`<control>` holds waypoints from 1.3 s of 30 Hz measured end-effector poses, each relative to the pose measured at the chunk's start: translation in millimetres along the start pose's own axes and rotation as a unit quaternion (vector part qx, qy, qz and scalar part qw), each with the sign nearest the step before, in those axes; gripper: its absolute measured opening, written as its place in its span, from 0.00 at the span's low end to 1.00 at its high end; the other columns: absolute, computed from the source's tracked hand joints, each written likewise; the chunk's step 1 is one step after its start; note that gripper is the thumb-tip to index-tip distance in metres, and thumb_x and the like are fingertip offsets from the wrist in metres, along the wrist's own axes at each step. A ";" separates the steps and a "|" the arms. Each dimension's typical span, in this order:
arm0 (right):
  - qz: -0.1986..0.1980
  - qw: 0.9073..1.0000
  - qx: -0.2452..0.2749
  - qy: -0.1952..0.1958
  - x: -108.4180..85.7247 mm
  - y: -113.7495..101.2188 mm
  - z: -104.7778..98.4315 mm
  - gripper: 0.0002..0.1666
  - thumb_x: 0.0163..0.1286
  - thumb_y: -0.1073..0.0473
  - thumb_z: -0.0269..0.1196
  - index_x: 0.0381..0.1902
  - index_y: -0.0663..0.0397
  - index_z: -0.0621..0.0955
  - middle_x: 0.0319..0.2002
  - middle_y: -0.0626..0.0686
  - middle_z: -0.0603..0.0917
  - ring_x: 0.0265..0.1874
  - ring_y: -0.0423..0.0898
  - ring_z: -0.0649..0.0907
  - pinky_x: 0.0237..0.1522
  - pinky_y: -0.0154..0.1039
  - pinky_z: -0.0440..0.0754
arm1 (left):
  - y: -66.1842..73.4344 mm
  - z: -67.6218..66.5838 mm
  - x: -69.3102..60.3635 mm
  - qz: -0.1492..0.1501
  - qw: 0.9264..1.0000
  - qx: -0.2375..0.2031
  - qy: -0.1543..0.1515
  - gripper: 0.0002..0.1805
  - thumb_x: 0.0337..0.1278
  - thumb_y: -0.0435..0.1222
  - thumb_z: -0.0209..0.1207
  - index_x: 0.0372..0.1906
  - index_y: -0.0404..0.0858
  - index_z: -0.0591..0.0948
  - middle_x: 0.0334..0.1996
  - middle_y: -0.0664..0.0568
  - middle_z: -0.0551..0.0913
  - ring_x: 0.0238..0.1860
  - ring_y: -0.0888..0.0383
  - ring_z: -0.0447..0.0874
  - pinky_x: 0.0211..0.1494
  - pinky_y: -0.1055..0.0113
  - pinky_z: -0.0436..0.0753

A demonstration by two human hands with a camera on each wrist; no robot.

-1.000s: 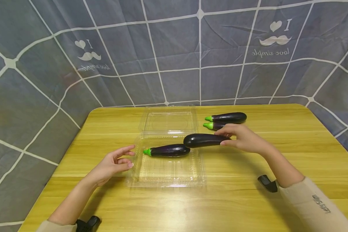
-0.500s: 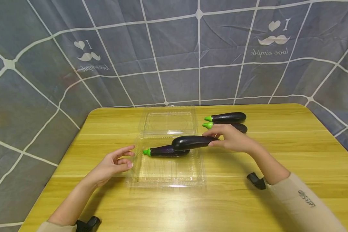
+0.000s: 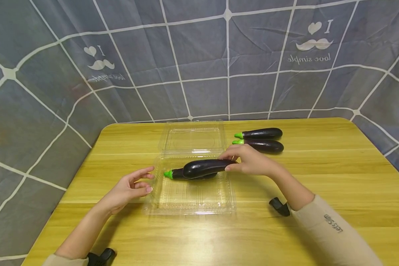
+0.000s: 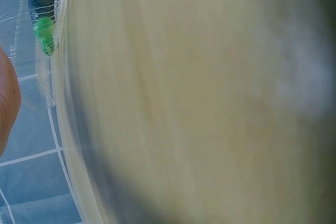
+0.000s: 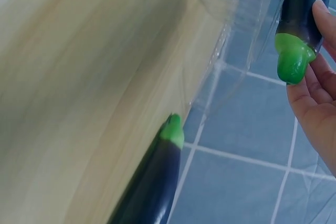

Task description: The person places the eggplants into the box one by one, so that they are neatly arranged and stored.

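In the head view my right hand (image 3: 251, 160) pinches a dark eggplant (image 3: 204, 169) near its stem end, its blunt end pointing left. The right wrist view shows its green stem cap (image 5: 294, 59) beside the thumb and fingers. Beneath it, partly covered, a second eggplant (image 3: 177, 173) lies in the base of a clear plastic container (image 3: 189, 208), green stem to the left. Whether the two eggplants touch I cannot tell. My left hand (image 3: 129, 188) is at the container's left side, fingers loosely bent and holding nothing.
Two more eggplants (image 3: 266, 146) lie side by side on the wooden table (image 3: 319, 166), right of the container. The container's clear lid (image 3: 193, 138) lies folded back behind the base. A grey checked cloth (image 3: 206, 55) hangs behind the table.
My right hand has carried its eggplant left and slightly nearer, over the one in the container. The left hand has stayed in place.
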State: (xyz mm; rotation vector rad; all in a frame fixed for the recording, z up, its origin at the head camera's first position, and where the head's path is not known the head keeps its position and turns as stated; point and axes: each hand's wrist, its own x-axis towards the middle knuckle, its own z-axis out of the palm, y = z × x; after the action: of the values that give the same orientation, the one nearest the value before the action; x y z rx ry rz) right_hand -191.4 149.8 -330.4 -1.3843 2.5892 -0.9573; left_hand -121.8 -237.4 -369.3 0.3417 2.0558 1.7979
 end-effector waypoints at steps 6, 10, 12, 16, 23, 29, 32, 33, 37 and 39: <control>0.001 1.000 0.011 -0.017 8.0 -6.0 6.5 0.20 0.58 0.63 0.67 0.49 0.62 0.81 0.43 0.53 0.82 0.39 0.46 0.79 0.40 0.40 0.79 | -0.4 -0.8 -0.3 0.000 1.000 0.003 0.001 0.38 0.57 0.26 0.58 0.69 0.26 0.53 0.56 0.32 0.61 0.39 0.64 0.77 0.45 0.70 0.80; 0.007 1.000 0.017 -0.025 14.0 -10.5 10.6 0.20 0.57 0.64 0.67 0.49 0.62 0.81 0.43 0.53 0.82 0.38 0.45 0.78 0.41 0.38 0.78 | -0.5 -0.6 -0.3 -0.001 1.000 0.004 0.003 0.38 0.57 0.26 0.58 0.69 0.26 0.54 0.55 0.33 0.62 0.40 0.63 0.77 0.45 0.70 0.80; 0.007 0.999 0.019 -0.030 16.4 -11.8 13.0 0.20 0.57 0.64 0.67 0.49 0.62 0.81 0.42 0.52 0.81 0.37 0.44 0.78 0.40 0.37 0.78 | -0.8 -0.6 0.0 0.002 1.000 0.002 0.002 0.38 0.57 0.27 0.59 0.69 0.26 0.54 0.54 0.34 0.63 0.40 0.63 0.76 0.44 0.70 0.80; 0.009 0.999 0.023 -0.037 19.4 -13.9 17.4 0.19 0.58 0.64 0.67 0.48 0.62 0.81 0.40 0.51 0.81 0.36 0.43 0.77 0.39 0.35 0.78 | -1.7 -1.0 0.1 0.005 1.000 -0.008 0.000 0.38 0.56 0.27 0.59 0.69 0.26 0.54 0.52 0.37 0.64 0.39 0.64 0.77 0.44 0.70 0.80; 0.009 0.999 0.014 -0.038 23.2 -16.1 22.7 0.16 0.59 0.64 0.66 0.47 0.60 0.82 0.38 0.50 0.81 0.35 0.43 0.77 0.39 0.34 0.77 | -0.7 -1.3 0.0 0.000 1.000 -0.009 0.001 0.39 0.56 0.27 0.59 0.69 0.26 0.53 0.52 0.36 0.64 0.39 0.65 0.77 0.44 0.70 0.80; 0.021 0.999 0.006 -0.046 27.8 -19.0 26.8 0.15 0.59 0.63 0.66 0.46 0.59 0.83 0.38 0.50 0.81 0.35 0.43 0.77 0.38 0.33 0.77 | 1.3 -0.4 0.7 0.001 1.000 -0.013 -0.001 0.37 0.57 0.25 0.58 0.69 0.25 0.54 0.51 0.39 0.66 0.39 0.64 0.77 0.45 0.69 0.80; 0.024 0.999 0.006 -0.045 30.5 -20.7 29.0 0.15 0.59 0.63 0.67 0.45 0.60 0.83 0.37 0.49 0.81 0.34 0.44 0.77 0.37 0.33 0.76 | 2.1 0.0 1.0 0.006 1.000 -0.017 -0.005 0.37 0.57 0.25 0.58 0.68 0.24 0.54 0.50 0.40 0.67 0.39 0.63 0.77 0.45 0.69 0.80; 0.025 0.999 0.006 -0.044 31.4 -21.3 29.8 0.15 0.59 0.63 0.67 0.45 0.60 0.83 0.37 0.49 0.81 0.33 0.44 0.77 0.37 0.33 0.76 | 2.4 0.0 1.0 0.007 1.000 -0.018 -0.006 0.37 0.57 0.26 0.58 0.68 0.24 0.54 0.50 0.41 0.67 0.39 0.63 0.77 0.45 0.69 0.80; 0.033 0.999 0.004 -0.037 35.0 -23.3 34.5 0.15 0.58 0.63 0.67 0.45 0.60 0.83 0.35 0.49 0.82 0.32 0.42 0.76 0.36 0.33 0.75 | 2.5 -0.1 0.7 0.004 1.000 -0.018 -0.006 0.37 0.57 0.26 0.58 0.69 0.25 0.54 0.51 0.40 0.66 0.39 0.63 0.77 0.45 0.69 0.80; 0.039 0.999 0.004 -0.033 36.5 -24.4 37.4 0.16 0.58 0.63 0.68 0.45 0.60 0.83 0.35 0.49 0.82 0.31 0.41 0.76 0.36 0.32 0.75 | 1.9 -0.6 0.7 0.002 1.000 -0.016 -0.004 0.37 0.57 0.26 0.58 0.69 0.25 0.53 0.51 0.40 0.66 0.39 0.63 0.77 0.45 0.69 0.80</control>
State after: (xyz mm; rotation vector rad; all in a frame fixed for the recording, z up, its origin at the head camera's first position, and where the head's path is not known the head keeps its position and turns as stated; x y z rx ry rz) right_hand -183.2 93.3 -338.9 -1.2790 2.5677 -0.8933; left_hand -122.8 -237.3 -367.5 0.3442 2.0189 1.8267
